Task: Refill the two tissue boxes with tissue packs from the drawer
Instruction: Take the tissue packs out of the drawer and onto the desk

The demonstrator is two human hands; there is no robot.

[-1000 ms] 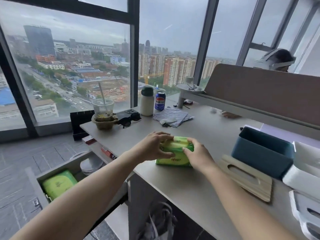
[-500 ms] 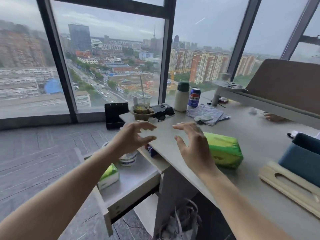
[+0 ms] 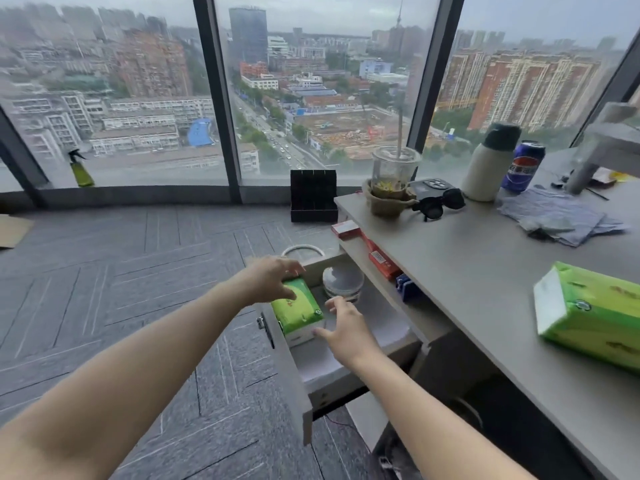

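A green tissue pack (image 3: 298, 308) lies in the open drawer (image 3: 349, 370) below the desk's left end. My left hand (image 3: 273, 277) rests over the pack's far end, fingers spread and curled onto it. My right hand (image 3: 341, 325) touches the pack's near right corner with fingers apart. A second green tissue pack (image 3: 588, 315) lies on the desk (image 3: 485, 271) at the right. The tissue boxes are out of view.
In the drawer behind the pack sits a round lidded container (image 3: 343, 282). On the desk stand a plastic cup in a holder (image 3: 393, 187), sunglasses (image 3: 438, 204), a white bottle (image 3: 486, 164), a soda can (image 3: 523, 166) and a folded cloth (image 3: 557, 216). A black rack (image 3: 313, 195) stands on the floor.
Both hands let go of the pack on the desk, swung left and dropped into the drawer, where they now touch the second pack. My view turned left and down.
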